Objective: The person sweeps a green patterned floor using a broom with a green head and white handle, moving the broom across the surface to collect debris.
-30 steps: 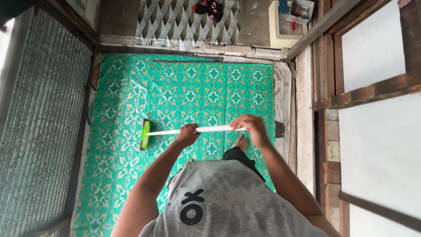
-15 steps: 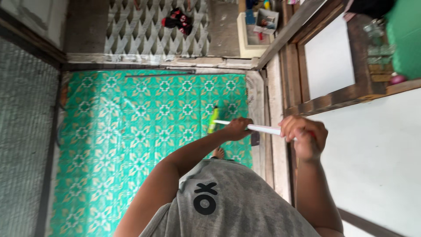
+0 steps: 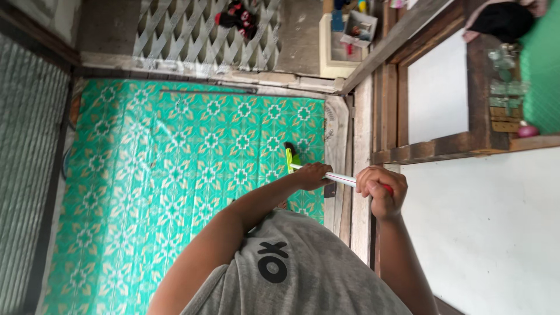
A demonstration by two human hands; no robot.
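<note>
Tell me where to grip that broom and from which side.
Grip the broom on its thin white handle, from above, hands spaced apart as the left hand and right hand are. The handle is long and slim; the green head points down at the floor mat.

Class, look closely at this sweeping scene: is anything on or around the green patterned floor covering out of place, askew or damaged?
Slightly. The green patterned mat lies skewed, its far edge running at an angle to the wooden threshold. The left hand and right hand grip the broom handle normally; nothing is spilled.
</note>
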